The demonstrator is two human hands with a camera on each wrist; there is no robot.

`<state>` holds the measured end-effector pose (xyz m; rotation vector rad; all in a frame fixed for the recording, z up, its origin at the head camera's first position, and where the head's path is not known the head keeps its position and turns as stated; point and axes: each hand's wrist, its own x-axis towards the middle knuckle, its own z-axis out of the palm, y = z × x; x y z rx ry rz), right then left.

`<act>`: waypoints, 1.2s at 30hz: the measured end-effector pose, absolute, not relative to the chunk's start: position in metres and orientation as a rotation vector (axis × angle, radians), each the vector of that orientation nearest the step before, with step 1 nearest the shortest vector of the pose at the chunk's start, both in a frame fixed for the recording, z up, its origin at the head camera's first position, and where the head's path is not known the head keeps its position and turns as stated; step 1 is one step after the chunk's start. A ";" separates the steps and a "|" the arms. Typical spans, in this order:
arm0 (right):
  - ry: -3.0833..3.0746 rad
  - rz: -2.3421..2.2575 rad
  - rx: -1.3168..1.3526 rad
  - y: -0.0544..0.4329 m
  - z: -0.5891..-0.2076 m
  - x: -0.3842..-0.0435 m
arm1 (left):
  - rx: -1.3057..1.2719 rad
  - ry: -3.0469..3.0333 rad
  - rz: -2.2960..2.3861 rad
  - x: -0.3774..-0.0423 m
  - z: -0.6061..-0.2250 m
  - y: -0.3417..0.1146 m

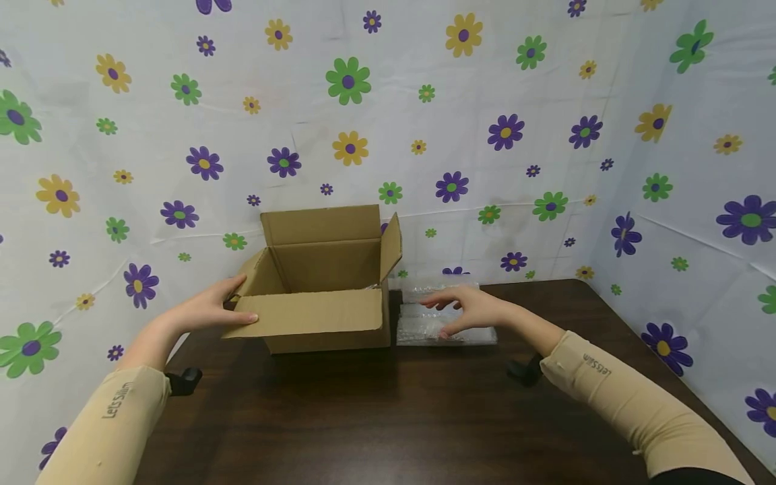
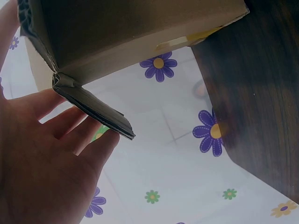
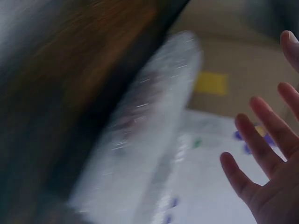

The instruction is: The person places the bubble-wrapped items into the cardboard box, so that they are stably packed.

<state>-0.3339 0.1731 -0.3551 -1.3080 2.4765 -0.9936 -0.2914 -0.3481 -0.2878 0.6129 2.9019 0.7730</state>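
An open cardboard box (image 1: 330, 342) stands on the table with its flaps spread. My left hand (image 1: 206, 311) grips its near left corner, with the thumb on top of the front flap (image 1: 321, 313). In the left wrist view, the fingers (image 2: 74, 126) lie against the outside of a side flap (image 2: 100, 107). To the right of the box is clear bubble wrap (image 1: 418, 330), laid flat. My right hand (image 1: 475, 311) hovers over it, fingers spread and holding nothing. The right wrist view shows the bubble wrap (image 3: 145, 126) blurred, apart from the fingers.
A dark wooden table (image 1: 388, 417) carries the box and the wrap. Behind it and to the right hang white sheets (image 1: 400, 135) printed with flowers. A piece of yellow tape (image 3: 210, 83) shows on the box's side. Some of the box's inside is hidden by the front flap.
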 end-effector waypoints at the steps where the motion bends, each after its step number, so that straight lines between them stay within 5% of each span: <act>1: 2.499 -0.986 -1.300 0.176 -0.361 -0.337 | 0.614 2.903 0.770 -0.291 -0.288 -0.348; 16: 2.693 -0.789 -1.171 0.197 -0.405 -0.358 | 0.610 2.890 0.794 -0.293 -0.289 -0.349; 36: 2.661 -0.657 -1.276 0.180 -0.409 -0.361 | 0.580 2.877 0.824 -0.291 -0.289 -0.350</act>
